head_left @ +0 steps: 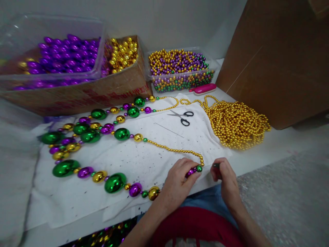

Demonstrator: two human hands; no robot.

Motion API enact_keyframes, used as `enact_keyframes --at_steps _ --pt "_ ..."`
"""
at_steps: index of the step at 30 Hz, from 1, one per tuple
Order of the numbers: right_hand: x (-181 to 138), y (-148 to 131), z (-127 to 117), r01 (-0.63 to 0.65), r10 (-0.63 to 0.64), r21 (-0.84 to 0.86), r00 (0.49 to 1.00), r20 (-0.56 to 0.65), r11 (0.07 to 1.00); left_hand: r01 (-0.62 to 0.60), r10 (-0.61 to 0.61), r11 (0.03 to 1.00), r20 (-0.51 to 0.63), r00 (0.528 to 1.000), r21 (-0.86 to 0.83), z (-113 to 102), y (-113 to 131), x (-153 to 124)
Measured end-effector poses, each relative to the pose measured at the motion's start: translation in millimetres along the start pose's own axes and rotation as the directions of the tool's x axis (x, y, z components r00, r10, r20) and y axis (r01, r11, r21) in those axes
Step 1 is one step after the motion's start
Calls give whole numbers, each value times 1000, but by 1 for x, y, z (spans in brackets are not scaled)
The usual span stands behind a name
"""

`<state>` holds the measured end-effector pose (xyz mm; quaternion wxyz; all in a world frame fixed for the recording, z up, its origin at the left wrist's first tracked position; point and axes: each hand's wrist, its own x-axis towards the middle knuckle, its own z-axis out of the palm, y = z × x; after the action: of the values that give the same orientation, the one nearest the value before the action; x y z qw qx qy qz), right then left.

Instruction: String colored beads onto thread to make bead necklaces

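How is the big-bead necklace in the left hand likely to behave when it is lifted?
The necklace will probably hang floppy, because its gold bead string curves loosely over the white cloth. Its large green beads may roll a little, as they are rounded. It could feel slippery, since the bead surfaces look smooth and shiny.

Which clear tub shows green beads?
The right-hand tub, behind the pink tool: small gold, purple and green beads mixed. The left tub shows bigger beads, mostly purple, some gold, no green.
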<state>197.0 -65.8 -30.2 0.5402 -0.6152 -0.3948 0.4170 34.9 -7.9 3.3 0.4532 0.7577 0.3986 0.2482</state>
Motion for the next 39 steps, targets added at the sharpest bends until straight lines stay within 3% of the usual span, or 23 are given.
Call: enact_keyframes --at_steps 3,6,10,13,15,17,19,20,21,23,25,27,29,32,34,36,38,39 --pt "25 -1 -11 135 -154 -277 987 -48 951 35 -35 994 0 999 -103 -8 2 1" --pt "65 0 -11 253 -302 -599 953 21 759 120 -119 951 22 993 -285 -20 5 2" --pt "114 -2 0 336 -382 -691 919 93 640 318 -301 779 122 946 -541 -37 9 0" --pt "117 -14 9 360 -436 -712 896 85 603 349 -355 653 136 925 -672 -49 13 -1" --pt "98 -25 18 382 -396 -626 910 125 680 312 -350 579 116 929 -753 -54 18 0" --pt "69 -35 32 343 -220 -364 915 340 866 232 -342 515 51 938 -825 -58 26 3" --pt "42 -43 47 127 -65 -52 770 635 991 128 -333 465 -39 942 -876 -61 34 6" --pt "33 -46 53 17 -43 43 699 714 999 85 -324 446 -72 943 -891 -63 38 7" --pt "28 -49 57 -47 -39 95 676 736 994 52 -314 436 -97 944 -898 -66 40 8" --pt "31 -57 58 -9 -62 105 754 654 994 42 -279 447 -95 956 -893 -76 44 8" --pt "45 -68 58 142 -155 63 866 476 988 87 -246 485 -40 968 -870 -90 45 4" --pt "61 -78 65 278 -271 39 884 381 960 129 -213 513 19 977 -849 -105 47 -3" --pt "71 -85 83 289 -290 81 821 492 954 125 -169 526 40 985 -841 -121 52 -11" --pt "81 -87 118 133 -211 164 629 748 978 67 -107 556 9 994 -829 -147 61 -28" --pt "93 -95 134 66 -200 197 564 801 978 35 -108 603 -38 993 -797 -167 64 -44" --pt "107 -121 140 37 -233 255 546 805 966 16 -124 660 -88 988 -751 -188 63 -62" --pt "116 -166 142 15 -312 356 517 797 934 46 -105 714 -42 994 -699 -209 63 -79" --pt "115 -194 144 27 -369 402 457 809 915 74 -84 739 18 996 -670 -218 65 -85"
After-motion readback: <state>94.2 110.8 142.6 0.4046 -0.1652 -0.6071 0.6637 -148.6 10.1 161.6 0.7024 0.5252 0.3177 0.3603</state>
